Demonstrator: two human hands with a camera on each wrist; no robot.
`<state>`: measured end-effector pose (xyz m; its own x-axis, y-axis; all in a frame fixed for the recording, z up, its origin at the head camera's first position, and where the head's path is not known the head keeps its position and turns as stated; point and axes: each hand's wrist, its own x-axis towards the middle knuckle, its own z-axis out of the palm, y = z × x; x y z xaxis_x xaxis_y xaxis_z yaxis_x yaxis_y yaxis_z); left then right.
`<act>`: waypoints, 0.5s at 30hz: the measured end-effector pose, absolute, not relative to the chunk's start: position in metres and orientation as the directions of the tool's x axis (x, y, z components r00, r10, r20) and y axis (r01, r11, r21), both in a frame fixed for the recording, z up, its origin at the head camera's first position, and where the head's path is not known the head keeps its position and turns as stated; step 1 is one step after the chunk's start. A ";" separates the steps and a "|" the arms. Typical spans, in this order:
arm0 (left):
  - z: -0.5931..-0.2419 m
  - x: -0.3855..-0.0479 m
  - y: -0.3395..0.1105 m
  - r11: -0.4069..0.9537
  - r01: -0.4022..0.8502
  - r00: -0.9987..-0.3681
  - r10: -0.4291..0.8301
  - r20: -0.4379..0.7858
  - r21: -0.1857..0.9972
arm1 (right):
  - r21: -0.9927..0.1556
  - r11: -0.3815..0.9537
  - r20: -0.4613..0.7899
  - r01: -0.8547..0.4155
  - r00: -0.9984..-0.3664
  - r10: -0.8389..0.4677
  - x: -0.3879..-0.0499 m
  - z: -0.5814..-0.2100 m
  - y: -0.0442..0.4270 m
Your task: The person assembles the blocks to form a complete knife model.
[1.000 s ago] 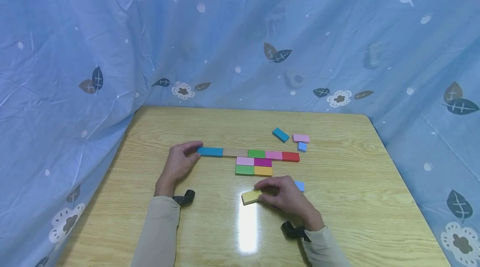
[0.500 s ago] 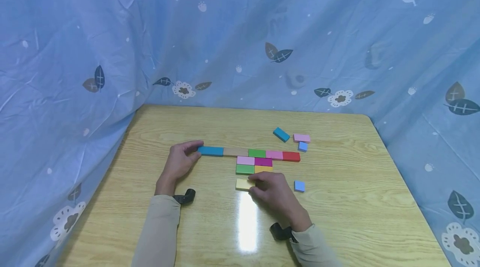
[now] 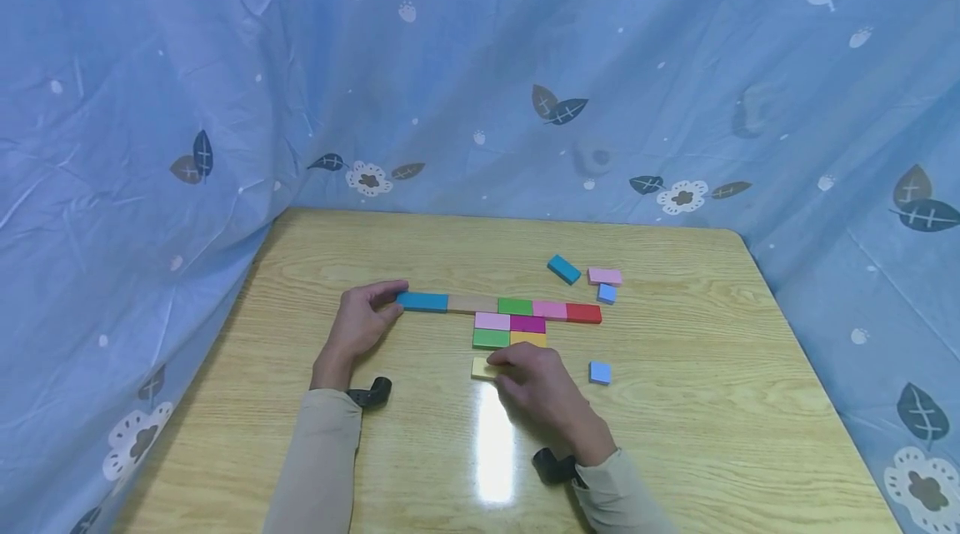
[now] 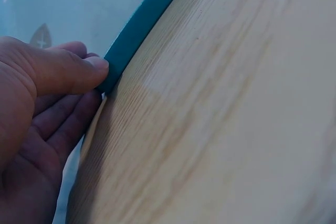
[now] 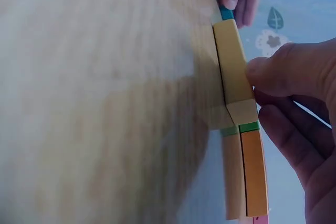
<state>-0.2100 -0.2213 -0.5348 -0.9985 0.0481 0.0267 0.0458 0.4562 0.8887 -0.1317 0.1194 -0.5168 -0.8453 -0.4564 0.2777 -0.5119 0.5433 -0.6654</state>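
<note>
And here the pale yellow block point(image 3: 480, 368) is pinched by its right end, thumb and fingers of the right hand point(image 3: 547, 388) parted only by its width; the left end is left exposed, presumably so it can be aligned by eye. Flat on the worktop point(image 3: 712, 417), it seems, near the middle, with a slim gap to the near green block point(image 3: 491, 339). Over towards the left edge, the tip of the long blue block point(image 3: 422, 302) is held lightly between the left hand's point(image 3: 358, 323) thumb and fingers, likely so the row is steadied. Tan block point(image 3: 472, 305), far green block point(image 3: 515, 306), pink block point(image 3: 550, 311) and red block point(image 3: 583, 314) are lined up beyond it; below, lilac block point(image 3: 492, 321), magenta block point(image 3: 528, 324) and orange block point(image 3: 528, 339) are packed close with the near green. Towards the far edge, a teal block point(image 3: 564, 269) is set askew, perhaps simply to be kept clear.
</note>
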 end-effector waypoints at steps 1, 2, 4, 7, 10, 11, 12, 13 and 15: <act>-0.534 -0.210 -0.221 0.455 0.047 -0.998 0.050 0.027 0.889 | -0.658 0.552 0.276 -0.512 -0.846 -0.456 -0.132 -0.516 0.119; -0.534 -0.210 -0.221 0.453 0.047 -0.998 0.050 0.027 0.890 | -0.654 0.556 0.274 -0.512 -0.847 -0.456 -0.133 -0.516 0.118; -0.534 -0.209 -0.221 0.450 0.046 -0.998 0.048 0.027 0.892 | -0.646 0.568 0.269 -0.510 -0.848 -0.456 -0.135 -0.515 0.117; -0.534 -0.209 -0.221 0.447 0.045 -0.999 0.047 0.027 0.893 | -0.644 0.582 0.252 -0.496 -0.856 -0.451 -0.137 -0.514 0.116; -0.534 -0.209 -0.220 0.449 0.044 -0.999 0.046 0.026 0.892 | -0.643 0.590 0.245 -0.488 -0.861 -0.446 -0.140 -0.513 0.114; -0.534 -0.209 -0.220 0.448 0.044 -0.999 0.046 0.026 0.893 | -0.644 0.590 0.243 -0.487 -0.862 -0.445 -0.140 -0.513 0.114; -0.534 -0.209 -0.220 0.449 0.045 -0.999 0.045 0.028 0.893 | -0.643 0.590 0.247 -0.488 -0.861 -0.444 -0.141 -0.513 0.114; -0.534 -0.209 -0.220 0.449 0.046 -0.999 0.046 0.028 0.892 | -0.643 0.591 0.247 -0.488 -0.862 -0.443 -0.141 -0.513 0.114; -0.534 -0.209 -0.220 0.448 0.048 -0.998 0.046 0.030 0.893 | -0.637 0.592 0.256 -0.494 -0.860 -0.442 -0.142 -0.513 0.114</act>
